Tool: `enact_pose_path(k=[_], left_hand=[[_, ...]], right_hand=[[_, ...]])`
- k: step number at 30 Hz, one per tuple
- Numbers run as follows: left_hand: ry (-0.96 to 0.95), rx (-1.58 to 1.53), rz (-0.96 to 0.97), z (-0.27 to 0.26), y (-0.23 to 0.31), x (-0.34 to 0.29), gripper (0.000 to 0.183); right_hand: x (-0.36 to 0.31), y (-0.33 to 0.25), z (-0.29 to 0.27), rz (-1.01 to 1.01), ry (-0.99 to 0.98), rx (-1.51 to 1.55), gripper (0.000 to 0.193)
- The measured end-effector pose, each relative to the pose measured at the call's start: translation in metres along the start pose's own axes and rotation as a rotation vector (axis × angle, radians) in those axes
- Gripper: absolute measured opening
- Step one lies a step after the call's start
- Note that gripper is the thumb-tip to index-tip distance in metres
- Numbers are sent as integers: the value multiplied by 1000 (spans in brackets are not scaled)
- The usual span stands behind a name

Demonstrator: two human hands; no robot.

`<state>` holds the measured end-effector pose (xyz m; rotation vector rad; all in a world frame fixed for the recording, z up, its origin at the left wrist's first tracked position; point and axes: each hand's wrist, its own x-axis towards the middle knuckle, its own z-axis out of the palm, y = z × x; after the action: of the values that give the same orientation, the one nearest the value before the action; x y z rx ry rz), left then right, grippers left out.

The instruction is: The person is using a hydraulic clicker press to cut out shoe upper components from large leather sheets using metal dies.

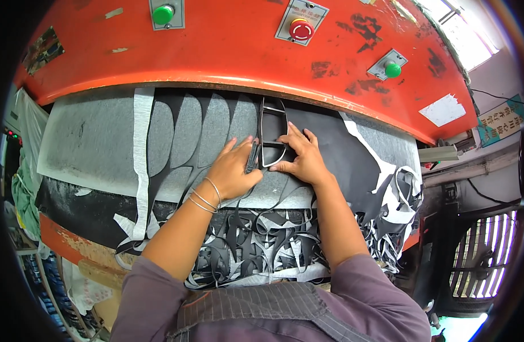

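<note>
A steel cutting die [262,137], a long narrow outline with crossbars, stands on a dark sheet [324,137] in the middle of the bed. My right hand [305,155] has its thumb and fingers closed on the die's near right side. Just left of the die, my left hand [232,171] is closed round a thin stack of dark cut pieces [252,157], seen edge-on; its fingertips reach the die's side. Farther left, curved cut-out shapes [186,122] show grey between strips of the dark sheet. A pale strip [141,154] lies across the bed's left part.
The orange-red press head [228,51] spans the far side, with green buttons [163,14] and a red stop button [301,29]. Tangled black and white offcuts [262,245] heap along the near edge. Pale scraps [401,199] lie right. A fan-like grille [483,256] stands lower right.
</note>
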<state>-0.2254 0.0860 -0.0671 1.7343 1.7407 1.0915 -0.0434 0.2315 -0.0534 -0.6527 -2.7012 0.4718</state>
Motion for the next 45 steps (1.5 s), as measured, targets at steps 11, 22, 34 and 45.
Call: enact_pose_path(k=[11,22,34,45], left_hand=[[584,-362,-80,-87,33,-3,11],[533,141,-59,-148,98,-89,31],[-67,404,-40,-13,124,-260,39],[-135,318,-118,-24,115,-237,37]], right_hand=[[3,-25,-78,-55,892,144,50],[-44,-62,-121,63,958,-12,54],[-217,-237,27,-4,-179,-122,46],[-189,-226,15,70,-314,-107,41]])
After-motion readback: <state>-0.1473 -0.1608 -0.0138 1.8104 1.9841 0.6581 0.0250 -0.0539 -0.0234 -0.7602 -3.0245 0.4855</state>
